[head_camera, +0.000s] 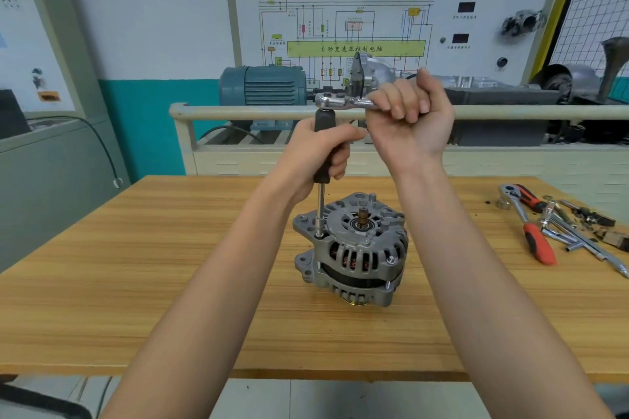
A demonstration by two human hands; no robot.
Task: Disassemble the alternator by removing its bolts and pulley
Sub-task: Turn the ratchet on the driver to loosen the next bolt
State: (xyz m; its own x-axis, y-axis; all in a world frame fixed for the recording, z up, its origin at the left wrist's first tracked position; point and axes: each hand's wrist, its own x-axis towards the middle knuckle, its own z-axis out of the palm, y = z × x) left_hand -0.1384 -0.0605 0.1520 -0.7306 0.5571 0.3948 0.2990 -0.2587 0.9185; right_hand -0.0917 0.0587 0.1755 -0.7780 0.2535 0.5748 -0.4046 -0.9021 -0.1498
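A grey alternator (pixel 354 248) stands on the wooden table (pixel 136 282) with its shaft end up and its pulley underneath. A socket driver with a black handle (pixel 322 150) stands upright, its socket tip on a bolt at the housing's left rim. My left hand (pixel 320 153) grips that black handle. A chrome ratchet (pixel 337 100) sits on top of the driver, and my right hand (pixel 408 116) grips its handle, which points right. A second through bolt (pixel 390 260) shows on the housing's right side.
Loose tools lie at the table's right: a red-handled ratchet (pixel 534 231), extension bars (pixel 578 241) and small parts. Behind the table stand a rail (pixel 238 112), a blue motor (pixel 262 85) and a training board with a wiring diagram.
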